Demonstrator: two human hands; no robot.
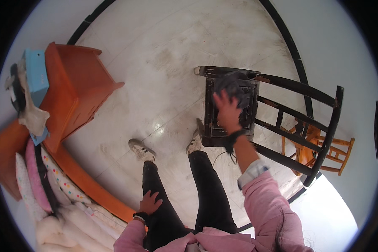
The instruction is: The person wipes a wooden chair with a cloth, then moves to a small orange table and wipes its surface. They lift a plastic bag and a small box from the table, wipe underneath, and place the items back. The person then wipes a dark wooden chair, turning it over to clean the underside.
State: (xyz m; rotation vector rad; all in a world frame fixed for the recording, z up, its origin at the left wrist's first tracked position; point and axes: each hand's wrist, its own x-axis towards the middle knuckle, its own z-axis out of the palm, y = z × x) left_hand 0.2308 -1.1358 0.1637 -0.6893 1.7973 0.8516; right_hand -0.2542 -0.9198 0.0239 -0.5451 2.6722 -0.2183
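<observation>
My right hand [228, 115] presses a dark grey cloth [231, 83] onto the seat of a black wooden chair [247, 118], its fingers blurred. The paint on this chair is worn through in places, and its slatted back extends to the right. A black band is around my right wrist. My left hand [150, 202] rests with spread fingers on the left leg of my black trousers [159, 186], holding nothing.
An orange-brown wooden cabinet [72, 88] stands at left, with a light blue box [36, 71] on it. Below it are cushions and pale bedding [78, 223] within a wooden bed frame [91, 186]. Small wooden chairs [334, 154] are behind the black chair. The tiled floor [163, 60] is smudged.
</observation>
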